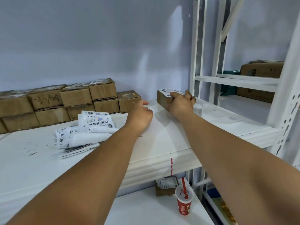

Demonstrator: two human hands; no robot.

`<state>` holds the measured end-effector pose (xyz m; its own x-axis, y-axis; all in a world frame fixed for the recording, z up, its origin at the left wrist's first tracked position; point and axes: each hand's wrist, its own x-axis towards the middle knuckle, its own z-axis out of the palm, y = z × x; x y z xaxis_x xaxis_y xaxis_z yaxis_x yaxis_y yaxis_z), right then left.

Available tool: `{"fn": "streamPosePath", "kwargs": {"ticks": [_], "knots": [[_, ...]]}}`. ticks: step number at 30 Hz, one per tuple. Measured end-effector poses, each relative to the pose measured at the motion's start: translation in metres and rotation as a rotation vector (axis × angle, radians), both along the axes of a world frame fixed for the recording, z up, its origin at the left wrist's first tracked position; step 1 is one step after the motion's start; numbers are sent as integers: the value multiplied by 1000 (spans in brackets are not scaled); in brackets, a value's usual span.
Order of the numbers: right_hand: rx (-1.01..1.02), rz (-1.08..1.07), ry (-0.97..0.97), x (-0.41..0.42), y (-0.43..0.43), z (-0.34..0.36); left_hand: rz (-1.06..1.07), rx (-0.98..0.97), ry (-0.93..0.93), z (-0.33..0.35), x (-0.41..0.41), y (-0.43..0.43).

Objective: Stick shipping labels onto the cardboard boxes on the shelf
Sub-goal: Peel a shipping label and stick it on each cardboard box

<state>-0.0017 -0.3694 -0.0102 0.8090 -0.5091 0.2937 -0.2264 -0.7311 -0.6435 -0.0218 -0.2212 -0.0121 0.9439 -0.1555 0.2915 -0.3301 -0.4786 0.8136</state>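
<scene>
**Labelled box** (163,100): small cardboard box, flat on the white shelf (178,135) at back right. It is near the wall (113,46) and just beside the rack upright (194,62). Long axis appears to run left-right, approx. parallel to the wall. The label (168,92) lies on the top face, facing up, its length along the box's length. Print too small to read.

**Surroundings:**
- Stacked boxes (73,101) stand in two tiers along the wall at back left, several w/ white labels on top.
- A single box (129,101) sits at the stack's right end, apart from the labelled box, w/ bare shelf between.
- Loose labels (90,127) lie in an untidy pile on the shelf in front of the stack, left of the left forearm.
- On the lower level there is a red cup (184,202) w/ straw and another small box behind it.
- Larger cartons (263,69) sit on the adjoining rack, right.

**Obstruction:** the right hand (181,103) covers the labelled box's right end and part of its near face.

**Grip:**
- The right hand grips the labelled box — fingers curled over the top, one fingertip on the label, thumb low against the near face.
- The left hand (141,114) is between the single box and the labelled box, over the shelf. Fingers are loosely curled and hold nothing — contact w/ the shelf cannot be told.
</scene>
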Motion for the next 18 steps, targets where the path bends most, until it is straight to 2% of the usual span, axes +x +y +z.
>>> {"fn": "streamPosePath", "kwargs": {"ticks": [5, 12, 14, 18], "knots": [[-76, 32, 76, 12, -12, 1, 0, 8, -2, 0, -1, 0], [-96, 58, 43, 17, -17, -2, 4, 21, 0, 2, 2, -1], [-197, 23, -31, 14, -14, -2, 7, 12, -2, 2, 3, -1], [-350, 49, -366, 4, 5, 5, 60, -44, -46, 4, 5, -1]]}}
